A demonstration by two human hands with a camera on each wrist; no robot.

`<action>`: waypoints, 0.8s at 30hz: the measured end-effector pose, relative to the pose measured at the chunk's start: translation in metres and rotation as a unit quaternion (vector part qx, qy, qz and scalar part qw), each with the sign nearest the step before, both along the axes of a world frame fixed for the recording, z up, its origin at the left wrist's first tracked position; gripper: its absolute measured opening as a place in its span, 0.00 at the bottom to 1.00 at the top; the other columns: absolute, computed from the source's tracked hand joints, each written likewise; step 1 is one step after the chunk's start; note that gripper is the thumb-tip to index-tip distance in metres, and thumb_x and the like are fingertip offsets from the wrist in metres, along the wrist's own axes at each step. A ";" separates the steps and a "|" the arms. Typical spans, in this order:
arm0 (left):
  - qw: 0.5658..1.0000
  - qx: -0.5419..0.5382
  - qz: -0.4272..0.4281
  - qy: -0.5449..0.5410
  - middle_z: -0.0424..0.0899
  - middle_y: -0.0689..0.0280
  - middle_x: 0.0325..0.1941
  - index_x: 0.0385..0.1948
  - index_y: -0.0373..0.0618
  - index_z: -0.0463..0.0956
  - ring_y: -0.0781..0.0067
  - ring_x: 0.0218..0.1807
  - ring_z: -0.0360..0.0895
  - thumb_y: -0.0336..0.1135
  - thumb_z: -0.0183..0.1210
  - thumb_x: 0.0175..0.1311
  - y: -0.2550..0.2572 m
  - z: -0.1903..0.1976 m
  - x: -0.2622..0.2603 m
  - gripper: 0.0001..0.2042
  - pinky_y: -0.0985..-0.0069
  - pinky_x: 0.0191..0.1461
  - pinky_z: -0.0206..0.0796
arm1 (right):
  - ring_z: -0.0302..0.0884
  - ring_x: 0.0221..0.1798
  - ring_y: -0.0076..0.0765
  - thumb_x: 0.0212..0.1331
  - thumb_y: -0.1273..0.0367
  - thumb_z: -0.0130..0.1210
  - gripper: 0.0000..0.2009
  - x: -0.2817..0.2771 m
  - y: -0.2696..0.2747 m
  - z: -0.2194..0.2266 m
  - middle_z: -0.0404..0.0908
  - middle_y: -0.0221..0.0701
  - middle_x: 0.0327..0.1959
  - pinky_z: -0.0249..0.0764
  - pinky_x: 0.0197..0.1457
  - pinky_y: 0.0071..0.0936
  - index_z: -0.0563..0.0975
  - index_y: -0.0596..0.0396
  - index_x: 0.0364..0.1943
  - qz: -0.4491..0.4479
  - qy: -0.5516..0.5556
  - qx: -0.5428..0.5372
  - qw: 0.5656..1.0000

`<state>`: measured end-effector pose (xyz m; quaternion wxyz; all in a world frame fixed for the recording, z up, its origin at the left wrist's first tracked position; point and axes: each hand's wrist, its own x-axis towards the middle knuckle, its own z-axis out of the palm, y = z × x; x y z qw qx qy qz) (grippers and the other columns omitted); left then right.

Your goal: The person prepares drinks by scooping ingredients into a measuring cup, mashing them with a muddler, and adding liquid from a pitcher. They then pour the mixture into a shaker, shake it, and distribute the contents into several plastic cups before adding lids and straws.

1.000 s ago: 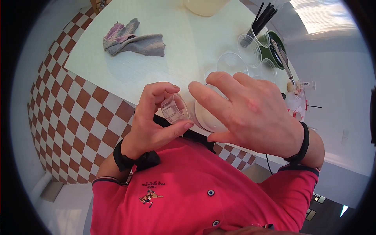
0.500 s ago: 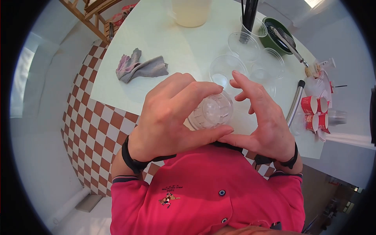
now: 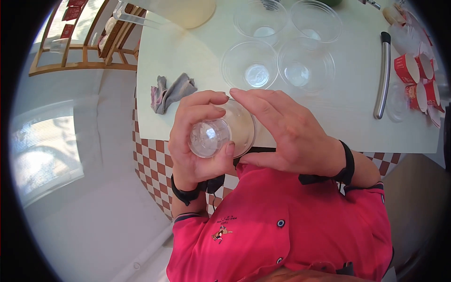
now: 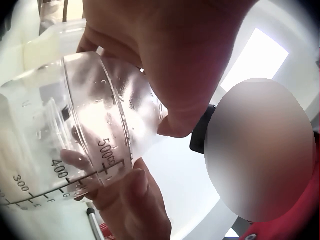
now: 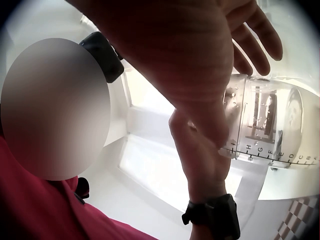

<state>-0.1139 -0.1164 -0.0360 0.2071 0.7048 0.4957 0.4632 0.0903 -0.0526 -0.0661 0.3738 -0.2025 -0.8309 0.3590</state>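
A pale table is seen over a red-and-white checked floor, beside a pale wall marked by a bright patch of light. Near the table's front edge, a large clear cup printed with a measuring scale is held between the hands, with its small clear cap enclosed by the left hand. That grip is partly closed: the cap is held in the curve of the fingers, with the thumb bent round its lower side. The right hand is held open at the cup's other side, its fingers nearly straight and its thumb well apart from them; whether the cup is touched by it cannot be told. In the left wrist view, droplets are seen on the cup's wall. Farther back on the table, four clear bowls are grouped close together, with a crumpled grey cloth to their left and a metal rod to their right. Beyond the rod, red paper cups are clustered. A large jug is partly cut off at the top, and a wooden rack is seen in the far left corner
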 end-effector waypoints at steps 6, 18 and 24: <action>0.997 0.060 -0.001 -0.047 0.80 0.48 0.49 0.45 0.38 0.71 0.55 0.54 0.78 0.40 0.67 0.51 0.007 -0.018 0.004 0.23 0.63 0.58 0.71 | 0.74 0.52 0.45 0.39 0.62 0.73 0.43 -0.005 -0.004 -0.016 0.75 0.39 0.55 0.74 0.55 0.36 0.69 0.57 0.66 -0.026 0.038 0.006 0.999; 0.984 0.071 0.120 -0.111 0.74 0.44 0.59 0.59 0.36 0.67 0.49 0.62 0.75 0.61 0.68 0.57 -0.014 -0.027 0.023 0.40 0.54 0.64 0.68 | 0.75 0.50 0.40 0.35 0.60 0.75 0.43 -0.006 -0.008 -0.027 0.76 0.36 0.52 0.76 0.52 0.33 0.71 0.55 0.64 -0.067 0.041 0.034 0.996; 0.987 0.016 0.145 -0.064 0.75 0.46 0.59 0.59 0.35 0.67 0.48 0.62 0.74 0.67 0.60 0.60 -0.016 -0.026 0.021 0.41 0.53 0.66 0.67 | 0.75 0.49 0.40 0.35 0.59 0.74 0.43 -0.005 -0.007 -0.030 0.76 0.35 0.51 0.76 0.51 0.33 0.72 0.54 0.64 -0.063 0.036 0.036 0.997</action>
